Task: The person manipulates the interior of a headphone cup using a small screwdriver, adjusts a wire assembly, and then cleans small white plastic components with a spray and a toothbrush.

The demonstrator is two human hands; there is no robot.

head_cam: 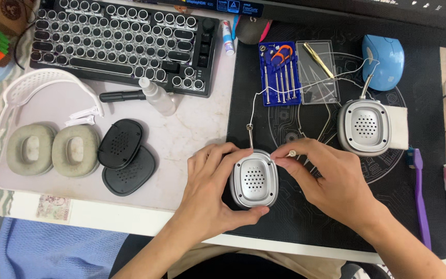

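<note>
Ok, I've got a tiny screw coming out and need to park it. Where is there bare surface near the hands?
Bare black mat lies in front of the right hand and left of the purple brush. Bare pale pad sits between the black covers and the mat edge. It is crowded around the blue screwdriver case and second silver earcup.

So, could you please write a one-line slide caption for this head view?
Left hand steadies a silver headphone ear cup while right hand pinches a small part above it.
</note>
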